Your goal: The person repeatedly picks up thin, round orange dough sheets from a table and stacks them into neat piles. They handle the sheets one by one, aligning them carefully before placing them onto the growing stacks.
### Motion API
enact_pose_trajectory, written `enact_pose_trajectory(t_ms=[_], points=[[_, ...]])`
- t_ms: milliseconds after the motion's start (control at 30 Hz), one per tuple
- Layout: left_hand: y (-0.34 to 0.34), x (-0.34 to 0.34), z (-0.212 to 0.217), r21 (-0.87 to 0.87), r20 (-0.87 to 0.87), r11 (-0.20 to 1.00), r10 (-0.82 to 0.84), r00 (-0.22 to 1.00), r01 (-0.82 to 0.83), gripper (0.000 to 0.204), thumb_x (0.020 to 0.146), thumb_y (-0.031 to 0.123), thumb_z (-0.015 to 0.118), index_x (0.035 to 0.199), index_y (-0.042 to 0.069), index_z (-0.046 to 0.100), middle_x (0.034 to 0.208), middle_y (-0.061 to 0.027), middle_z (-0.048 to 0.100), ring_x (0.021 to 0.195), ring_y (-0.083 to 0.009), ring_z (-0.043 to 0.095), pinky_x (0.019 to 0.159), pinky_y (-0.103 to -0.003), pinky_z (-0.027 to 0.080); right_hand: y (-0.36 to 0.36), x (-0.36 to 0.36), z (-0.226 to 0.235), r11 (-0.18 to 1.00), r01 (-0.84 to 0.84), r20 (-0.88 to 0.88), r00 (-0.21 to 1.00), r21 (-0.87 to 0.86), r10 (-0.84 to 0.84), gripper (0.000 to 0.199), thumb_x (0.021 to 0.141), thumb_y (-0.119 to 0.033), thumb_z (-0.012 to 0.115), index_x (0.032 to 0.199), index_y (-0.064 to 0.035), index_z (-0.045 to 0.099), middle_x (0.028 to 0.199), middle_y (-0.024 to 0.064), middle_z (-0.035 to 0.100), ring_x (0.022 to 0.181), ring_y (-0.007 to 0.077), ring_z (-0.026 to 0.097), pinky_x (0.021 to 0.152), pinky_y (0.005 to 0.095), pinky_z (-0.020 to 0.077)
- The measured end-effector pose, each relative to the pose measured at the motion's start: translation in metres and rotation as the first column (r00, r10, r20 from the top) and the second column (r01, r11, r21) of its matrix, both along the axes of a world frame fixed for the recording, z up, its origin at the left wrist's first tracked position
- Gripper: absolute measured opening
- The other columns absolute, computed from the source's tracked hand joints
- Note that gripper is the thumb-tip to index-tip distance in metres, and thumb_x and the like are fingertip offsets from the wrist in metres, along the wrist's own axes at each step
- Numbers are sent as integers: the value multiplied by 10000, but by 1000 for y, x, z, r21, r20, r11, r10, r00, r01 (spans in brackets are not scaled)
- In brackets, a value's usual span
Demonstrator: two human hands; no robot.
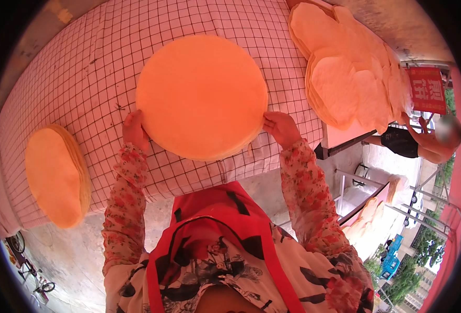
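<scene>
The round stack (202, 96) at upper centre — probably floppy, easily torn — suits two-sided rim support, where left hand (135, 131) and right hand (282, 129) touch, pinch unclear.

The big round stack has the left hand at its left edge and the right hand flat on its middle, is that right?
No, the head view shows the right hand at the right edge of the round stack, not on its middle; the left hand is at its left edge.
</scene>
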State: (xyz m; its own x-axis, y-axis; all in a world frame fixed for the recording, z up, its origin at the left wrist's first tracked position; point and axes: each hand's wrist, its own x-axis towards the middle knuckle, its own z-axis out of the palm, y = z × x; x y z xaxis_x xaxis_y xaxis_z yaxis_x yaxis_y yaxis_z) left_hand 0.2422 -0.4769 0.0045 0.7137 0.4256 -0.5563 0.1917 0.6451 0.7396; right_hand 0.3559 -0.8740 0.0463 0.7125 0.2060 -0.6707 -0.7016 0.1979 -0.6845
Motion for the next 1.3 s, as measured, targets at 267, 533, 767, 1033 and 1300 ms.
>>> enact_pose_trajectory(t_ms=[267, 533, 767, 1033, 1300], points=[[3, -5, -2, 20, 31, 999, -34, 999, 33, 117, 904, 125, 570, 839, 33, 539, 747, -40, 588, 645, -127, 553, 562, -272, 466, 11, 11, -16, 994, -31, 9, 999, -101, 32, 146, 847, -108, 607, 823, 31, 571, 795, 90, 595, 687, 160, 564, 595, 286, 442], [-14, 0, 11, 293, -167, 955, -5, 986, 55, 139, 848, 107, 650, 844, 29, 535, 698, -28, 574, 558, -100, 519, 462, -239, 409, 10, 1, -25, 981, 154, 100, 985, -121, -142, 106, 817, -18, 619, 802, -9, 515, 706, 76, 569, 563, 129, 542, 449, 243, 407], [-15, 0, -18, 564, -139, 824, 34, 990, 51, 288, 782, 63, 684, 1007, -11, 519, 789, -44, 594, 639, -113, 565, 544, -240, 469, 10, -7, -38, 971, 236, 139, 963, -24, -230, 105, 842, -6, 597, 894, -6, 505, 852, 104, 612, 717, 190, 631, 601, 282, 534], [-2, 4, 3, 226, -133, 968, -78, 988, 107, 423, 767, -16, 670, 1145, -73, 489, 1002, -184, 627, 808, -214, 661, 604, -304, 553, 6, 4, -15, 928, 56, -40, 998, 368, -45, 392, 956, -170, 465, 1292, 28, 426, 1289, 111, 515, 1189, 241, 498, 995, 370, 417], [8, 5, 31, 177, -129, 979, -78, 989, 101, 344, 737, -19, 696, 1055, -36, 566, 930, -149, 651, 783, -200, 658, 630, -322, 558, 52, 30, 59, 942, -199, 310, 944, 270, 111, 378, 911, -107, 468, 1264, 28, 457, 1225, 124, 556, 1130, 232, 547, 939, 357, 463]])
